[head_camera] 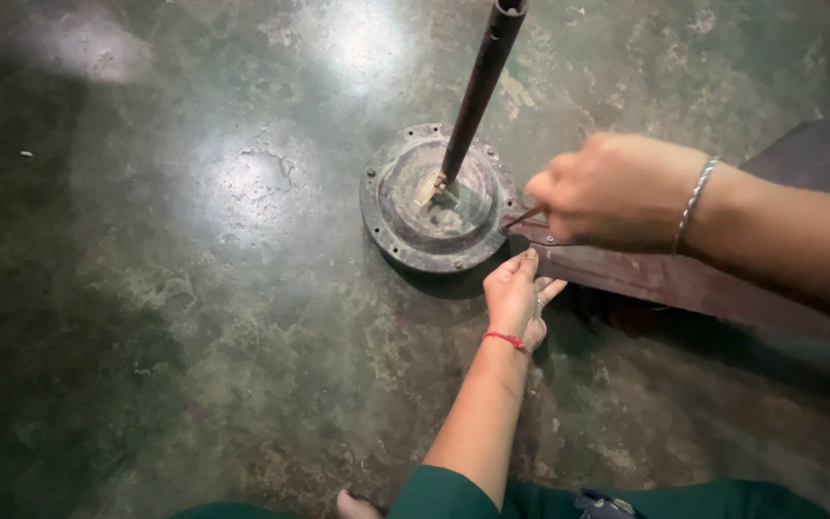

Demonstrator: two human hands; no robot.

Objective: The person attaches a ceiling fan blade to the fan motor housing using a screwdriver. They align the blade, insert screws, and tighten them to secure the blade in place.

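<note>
Nearest the camera, green trouser fabric point(492, 500) crosses the bottom edge, with a bare toe point(353, 504) just left of the left forearm. The left hand point(519, 298), a red thread at its wrist, lies fingers together and pressed flat at the near edge of the dark brown fan blade point(684, 279), beside the blade's root; it grips nothing. Just beyond, the right hand point(612, 190), with a metal bangle point(694, 202) on its wrist, is closed in a fist around a thin tool point(523, 217) whose tip meets the point where the blade joins the round motor housing point(415, 226). The housing sits flat on the floor at frame centre, its flanged rim ringed with bolt holes, the right rim touching the blade. A dark downrod point(477, 96) rises from its hub, tilting toward the top edge. The polished concrete floor point(194, 288) spreads open to the left and beyond the housing; a small white speck point(26, 154) lies far left.
</note>
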